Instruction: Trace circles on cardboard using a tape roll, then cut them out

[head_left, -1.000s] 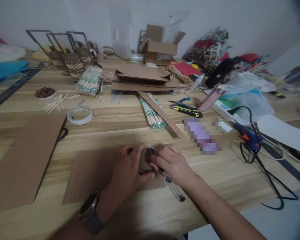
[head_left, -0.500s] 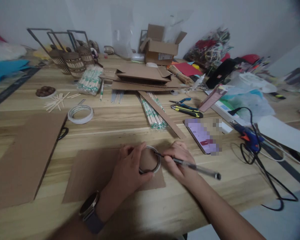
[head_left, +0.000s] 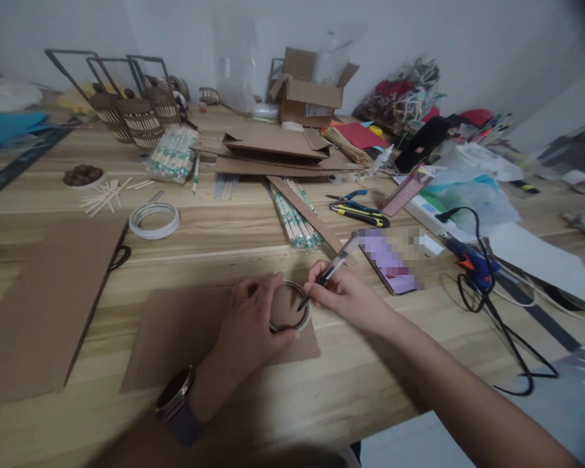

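My left hand, with a watch on its wrist, grips the left side of a thin ring like a nearly used-up tape roll. The ring lies flat on a rectangular cardboard piece, bare cardboard showing through its middle. A pen is pinched in my right hand, its tip pointing down inside the ring near the right inner edge. Whether the tip touches the cardboard I cannot tell. The pen's clear back end leans up and away to the right.
Left lies a larger cardboard sheet over a black-handled tool; beyond it, a white tape roll. To the right are a phone, a utility knife, pliers and a corded glue gun. Packed sticks and folded cardboard sit behind.
The pen has swung from lying low toward the right to standing steeper, its back end now up by the phone. My right hand has turned with it; my left hand still holds the ring.
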Available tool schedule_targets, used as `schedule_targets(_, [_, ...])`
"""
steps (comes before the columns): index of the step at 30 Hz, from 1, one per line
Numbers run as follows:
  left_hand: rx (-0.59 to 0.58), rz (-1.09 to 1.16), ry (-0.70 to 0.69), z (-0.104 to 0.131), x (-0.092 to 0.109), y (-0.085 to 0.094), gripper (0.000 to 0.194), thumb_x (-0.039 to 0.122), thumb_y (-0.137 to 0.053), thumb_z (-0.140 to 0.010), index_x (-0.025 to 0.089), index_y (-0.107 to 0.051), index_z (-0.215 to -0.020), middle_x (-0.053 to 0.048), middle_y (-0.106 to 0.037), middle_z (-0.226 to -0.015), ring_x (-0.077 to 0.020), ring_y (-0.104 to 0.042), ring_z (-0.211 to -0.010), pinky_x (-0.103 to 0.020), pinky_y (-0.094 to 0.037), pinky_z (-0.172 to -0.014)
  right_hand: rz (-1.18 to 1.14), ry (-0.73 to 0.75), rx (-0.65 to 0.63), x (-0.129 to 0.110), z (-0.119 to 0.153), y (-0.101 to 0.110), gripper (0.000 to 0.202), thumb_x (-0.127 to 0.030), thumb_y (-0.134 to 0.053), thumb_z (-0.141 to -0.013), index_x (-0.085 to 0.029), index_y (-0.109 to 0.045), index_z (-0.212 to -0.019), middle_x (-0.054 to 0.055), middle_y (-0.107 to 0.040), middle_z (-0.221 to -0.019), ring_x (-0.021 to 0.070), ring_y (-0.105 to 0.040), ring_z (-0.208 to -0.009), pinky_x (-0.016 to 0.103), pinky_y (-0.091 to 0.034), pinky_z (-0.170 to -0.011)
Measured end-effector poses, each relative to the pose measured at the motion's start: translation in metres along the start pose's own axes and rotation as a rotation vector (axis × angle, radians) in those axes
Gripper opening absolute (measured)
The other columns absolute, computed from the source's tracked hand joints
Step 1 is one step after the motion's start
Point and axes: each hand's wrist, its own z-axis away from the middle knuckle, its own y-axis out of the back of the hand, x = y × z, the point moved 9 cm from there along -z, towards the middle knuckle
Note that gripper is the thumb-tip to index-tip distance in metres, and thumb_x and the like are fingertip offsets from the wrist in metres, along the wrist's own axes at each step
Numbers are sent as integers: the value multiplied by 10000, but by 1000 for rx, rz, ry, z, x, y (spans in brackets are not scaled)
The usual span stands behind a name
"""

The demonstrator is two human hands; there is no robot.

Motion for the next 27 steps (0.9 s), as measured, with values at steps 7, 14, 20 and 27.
schedule_targets(7, [29, -28, -29, 1, 1, 0, 865, 312, -831, -682, 174, -469, -1455, -157, -649, -1348, -412, -489, -1227, -581, -438, -1027, 24, -58, -138, 8, -3, -22, 161, -291, -590, -885, -215, -513, -766, -70, -464, -577, 119, -443, -507, 217, -326, -460])
schedule_targets(14, [36, -36, -39, 1, 1, 0, 864, 325, -838, -678, 194, -475, -1451, -140, -665, -1327, -414, -495, -1216, -595, -427, -1036, 127, -6, -192, 0, -3, -28, 158, -196, -582, -891, -209, -525, -745, -64, -532, -577, 116, -497, -510, 209, -354, -478])
schedule_targets(20, [26, -36, -30, 1, 0, 0, 874, 336, -835, -690, 195, -459, -1467, -144, -659, -1337, -425, -479, -1236, -587, -438, -1031, 248, 24, -210, -11, -10, -19, 157, -141, -609, -844, -205, -550, -714, -56, -540, -579, 118, -486, -511, 223, -337, -494])
schedule_targets(27, [13, -46, -18, 1, 0, 0, 817, 325, -806, -715, 213, -465, -1449, -123, -654, -1356, -422, -464, -1248, -593, -419, -1046, 415, 82, -155, -32, -19, -4, 144, -129, -644, -837, -198, -560, -742, -61, -535, -597, 117, -501, -526, 221, -343, -517])
